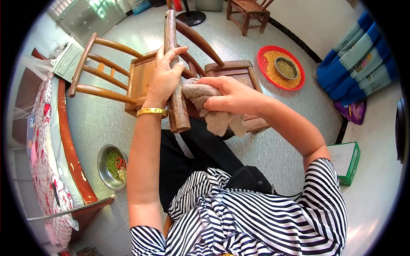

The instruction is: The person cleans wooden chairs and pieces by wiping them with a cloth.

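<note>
Head camera view: a person in a black-and-white striped shirt (239,217) is seen with both arms reaching toward 12 o'clock, one gold-coloured bangle (152,111) on the left wrist. The left hand (165,77), at 11 o'clock, is wrapped around one wooden rail (177,111), the brown, worn bar passing beneath palm and fingers, its blunt end pointing toward the wearer. Just beside it, toward 1 o'clock, the right hand (230,96) is closed on one crumpled, soft grey cloth (196,91), bunched under curled fingers against the rail's side.

Curved wooden slats run from the rail toward the panelled seat of a tilted chair (232,67). A second wooden chair (141,72), with a slatted back, sits at 10 o'clock. At 8 o'clock, one round, shiny metal bowl (103,168) on the speckled floor holds green pieces and a red looped handle. Farther off, at 2 o'clock, one round red tray (285,87) is spread with yellow grains around a smaller metal dish (287,78). A third wooden chair (248,16) stands by the wall at 1 o'clock.
</note>
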`<state>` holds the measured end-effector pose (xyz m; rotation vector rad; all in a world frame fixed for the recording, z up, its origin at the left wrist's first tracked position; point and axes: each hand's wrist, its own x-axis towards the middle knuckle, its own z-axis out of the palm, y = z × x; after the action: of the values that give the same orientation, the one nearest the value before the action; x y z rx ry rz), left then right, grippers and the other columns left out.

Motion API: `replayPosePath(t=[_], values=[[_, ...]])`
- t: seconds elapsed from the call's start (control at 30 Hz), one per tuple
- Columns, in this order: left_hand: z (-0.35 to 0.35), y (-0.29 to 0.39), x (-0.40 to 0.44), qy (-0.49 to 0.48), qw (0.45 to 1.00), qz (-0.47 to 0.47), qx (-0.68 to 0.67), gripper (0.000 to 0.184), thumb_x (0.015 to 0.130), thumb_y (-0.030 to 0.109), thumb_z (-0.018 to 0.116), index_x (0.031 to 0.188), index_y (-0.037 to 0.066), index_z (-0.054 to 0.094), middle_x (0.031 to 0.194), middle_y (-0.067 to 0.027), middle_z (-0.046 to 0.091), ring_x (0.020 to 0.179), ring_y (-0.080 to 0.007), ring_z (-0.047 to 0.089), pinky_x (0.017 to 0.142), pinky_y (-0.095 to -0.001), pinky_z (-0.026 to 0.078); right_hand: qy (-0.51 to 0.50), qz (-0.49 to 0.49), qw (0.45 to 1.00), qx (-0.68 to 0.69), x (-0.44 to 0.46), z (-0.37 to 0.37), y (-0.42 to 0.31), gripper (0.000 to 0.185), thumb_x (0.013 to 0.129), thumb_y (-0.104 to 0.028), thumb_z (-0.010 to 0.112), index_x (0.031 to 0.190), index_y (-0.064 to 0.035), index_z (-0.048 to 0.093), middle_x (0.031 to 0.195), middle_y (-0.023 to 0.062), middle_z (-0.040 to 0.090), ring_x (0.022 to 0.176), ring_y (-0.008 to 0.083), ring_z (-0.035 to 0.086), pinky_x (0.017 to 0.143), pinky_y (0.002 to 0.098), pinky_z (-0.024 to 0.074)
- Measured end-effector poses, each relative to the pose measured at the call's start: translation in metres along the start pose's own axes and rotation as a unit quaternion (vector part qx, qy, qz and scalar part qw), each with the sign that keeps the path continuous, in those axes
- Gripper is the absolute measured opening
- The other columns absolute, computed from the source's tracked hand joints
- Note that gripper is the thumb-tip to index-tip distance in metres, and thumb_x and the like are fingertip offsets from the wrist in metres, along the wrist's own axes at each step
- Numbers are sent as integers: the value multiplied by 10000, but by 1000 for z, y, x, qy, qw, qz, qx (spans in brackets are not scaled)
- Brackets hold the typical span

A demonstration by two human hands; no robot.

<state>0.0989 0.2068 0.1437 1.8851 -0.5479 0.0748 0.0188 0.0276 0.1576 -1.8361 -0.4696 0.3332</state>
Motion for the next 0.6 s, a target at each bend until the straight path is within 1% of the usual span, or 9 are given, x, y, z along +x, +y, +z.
replayPosePath(t=[0.03,0.1,0.13,0.17,0.27,0.4,0.47,0.57,0.6], values=[[0,0,0,2,1000,1,1,363,835,58,499,1179,137,583,1423,-296,192,1304,-277,314,1036,-300,246,-1,-2,1000,-1,0,0,0,478,696,-197,551,1126,11,533,916,163,619,849,241,602,767,334,464],[-1,-1,0,10,1000,5,26,354,833,61,500,1168,135,590,1422,-281,208,1296,-279,327,1033,-300,253,27,-100,979,-178,-2,2,5,492,682,-200,566,1130,-1,532,928,201,599,880,340,581,785,396,453],[0,0,-1,12,1000,4,26,354,833,61,500,1168,135,590,1422,-281,208,1296,-279,327,1033,-300,253,52,-104,968,-222,-4,4,20,502,669,-198,578,1140,-27,539,937,209,579,914,384,543,804,431,437],[2,3,-1,9,1000,-1,24,351,832,63,499,1162,134,594,1426,-271,205,1291,-277,334,1033,-302,258,50,-105,968,-221,-7,4,31,502,669,-198,578,1140,-27,539,937,209,579,914,384,543,804,431,437],[2,3,-1,6,1000,-10,21,345,831,65,497,1153,134,599,1434,-250,194,1278,-272,349,1032,-305,267,53,-8,969,-240,-19,2,56,500,667,-186,580,1146,-46,548,961,216,564,942,364,540,827,419,430],[3,-3,2,6,999,-3,39,339,832,65,492,1145,133,604,1444,-228,178,1258,-263,371,1029,-309,281,47,32,978,-201,-39,-5,103,469,672,-180,576,1118,-37,559,947,218,587,920,363,562,811,408,443],[3,-4,3,9,999,-5,39,336,833,66,492,1143,133,605,1443,-224,181,1255,-263,375,1028,-309,282,21,140,982,-122,-49,-6,123,420,682,-184,570,1075,-35,574,911,222,610,889,366,585,773,405,460],[4,-6,3,14,999,-6,41,333,833,67,493,1138,134,608,1442,-222,184,1250,-260,380,1026,-309,286,15,196,966,-168,-69,-5,179,368,689,-201,578,1014,-28,567,872,217,622,857,374,599,746,419,474],[4,-6,3,17,999,-5,42,333,832,66,494,1137,134,610,1441,-224,184,1249,-259,382,1025,-310,288,15,196,966,-169,-78,-4,201,368,689,-201,578,1014,-28,567,872,217,622,857,374,599,746,419,474]])
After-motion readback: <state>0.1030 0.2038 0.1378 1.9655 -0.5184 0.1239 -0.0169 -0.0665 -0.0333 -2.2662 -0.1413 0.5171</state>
